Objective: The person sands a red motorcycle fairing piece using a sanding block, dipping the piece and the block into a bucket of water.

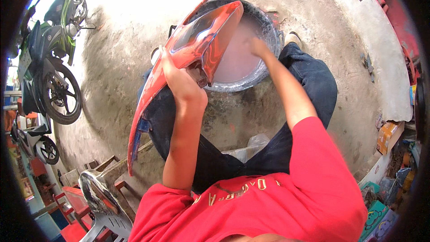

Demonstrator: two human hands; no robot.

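Note:
My left hand (pixel 181 78) grips a long curved motorcycle body panel (pixel 208 38), red with dark and blue-edged markings, which rests tilted over my left thigh and the rim of a round basin (pixel 242 85). The basin holds cloudy pinkish-grey water (pixel 235 62). My right hand (pixel 256 46) is at the water to the right of the panel; its fingers are blurred and partly hidden, so what they hold is unclear. My dark-trousered knees frame the basin.
Motorcycles (pixel 62 94) stand along the left. A grey plastic chair (pixel 105 222) and red furniture are at lower left. A pale ledge (pixel 380 49) curves along the right, with a cardboard box (pixel 389 136) and clutter below it. The floor is stained concrete (pixel 116 40).

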